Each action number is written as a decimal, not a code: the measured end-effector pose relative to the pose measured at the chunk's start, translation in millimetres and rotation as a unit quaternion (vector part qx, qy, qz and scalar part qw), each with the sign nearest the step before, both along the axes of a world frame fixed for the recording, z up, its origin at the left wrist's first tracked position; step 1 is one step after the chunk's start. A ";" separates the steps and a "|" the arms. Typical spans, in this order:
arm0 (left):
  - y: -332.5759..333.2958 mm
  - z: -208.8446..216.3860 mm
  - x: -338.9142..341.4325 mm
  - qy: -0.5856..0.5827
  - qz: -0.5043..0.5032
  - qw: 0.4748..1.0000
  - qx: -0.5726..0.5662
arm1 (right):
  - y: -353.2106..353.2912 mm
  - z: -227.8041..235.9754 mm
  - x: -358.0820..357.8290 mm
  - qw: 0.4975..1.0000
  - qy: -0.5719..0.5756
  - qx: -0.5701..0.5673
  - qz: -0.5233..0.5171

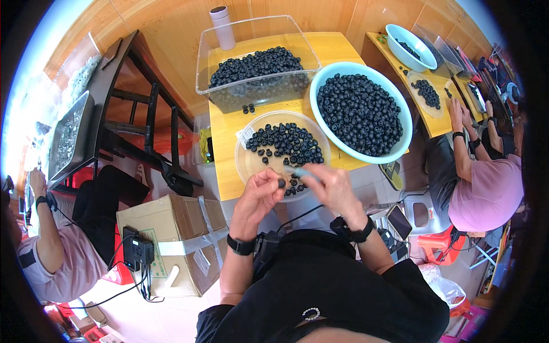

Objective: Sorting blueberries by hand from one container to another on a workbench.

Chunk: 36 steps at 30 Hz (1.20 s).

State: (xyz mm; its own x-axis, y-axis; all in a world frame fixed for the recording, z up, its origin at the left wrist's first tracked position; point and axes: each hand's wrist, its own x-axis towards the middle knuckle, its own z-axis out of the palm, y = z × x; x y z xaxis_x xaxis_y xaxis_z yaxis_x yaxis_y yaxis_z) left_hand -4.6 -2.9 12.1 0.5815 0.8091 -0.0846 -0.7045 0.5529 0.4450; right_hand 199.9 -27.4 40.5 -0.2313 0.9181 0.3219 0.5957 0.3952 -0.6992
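Black shirt cloth lies nearest. Beyond it, the left hand pinches one dark, round, bead-like ball between thumb and fingertips, over the near part of one shallow, round, clear plastic tray. The right hand curls around one slim, pale-blue tool, blurred, near the ball. Similar balls, too many to count, lie in the tray, one round light-blue basin at right and one rectangular clear bin farther back. One lilac bottle stands behind.

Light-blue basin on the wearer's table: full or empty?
Mostly full: dark round beads hide the bottom of the light-blue basin, leaving only a band of wall bare below the rim.
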 end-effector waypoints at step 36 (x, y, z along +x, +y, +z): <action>8.0 -23.0 8.2 0.355 0.114 0.925 0.068 | 44.6 18.3 75.6 0.963 0.041 0.045 -0.264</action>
State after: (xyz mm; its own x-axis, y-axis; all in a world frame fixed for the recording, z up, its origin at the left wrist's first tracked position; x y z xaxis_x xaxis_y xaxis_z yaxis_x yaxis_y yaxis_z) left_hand 3.6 5.1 -10.8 0.2316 0.9351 -0.2684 -0.2987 0.3309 0.8951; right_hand 275.4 17.2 58.8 0.2897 0.8685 0.4022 0.6748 0.1127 -0.7293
